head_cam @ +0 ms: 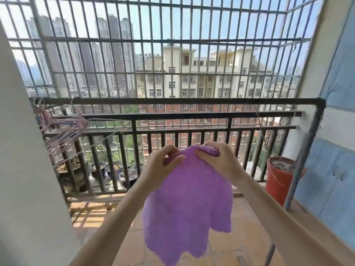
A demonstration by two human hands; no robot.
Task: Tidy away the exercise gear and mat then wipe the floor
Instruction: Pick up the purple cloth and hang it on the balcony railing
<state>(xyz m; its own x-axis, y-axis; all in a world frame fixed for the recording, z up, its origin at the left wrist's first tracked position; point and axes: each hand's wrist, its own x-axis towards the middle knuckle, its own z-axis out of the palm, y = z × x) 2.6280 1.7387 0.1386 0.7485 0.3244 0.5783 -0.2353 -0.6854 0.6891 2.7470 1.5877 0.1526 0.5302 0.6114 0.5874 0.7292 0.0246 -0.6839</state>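
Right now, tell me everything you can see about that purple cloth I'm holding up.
The purple cloth looks like soft, fluffy microfibre with small zigzag-cut edges. It hangs in the air in front of the balcony railing, unfolded but slightly rumpled, its lower edge uneven. Both hands pinch its top edge: the left hand at the upper left, the right hand at the upper right, where the fabric is bunched under the fingers. Nothing else touches it. No stains show.

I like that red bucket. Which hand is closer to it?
The right hand. It grips the purple cloth's top edge on the side toward the red bucket, which stands by the railing at right. The left hand holds the cloth farther away.
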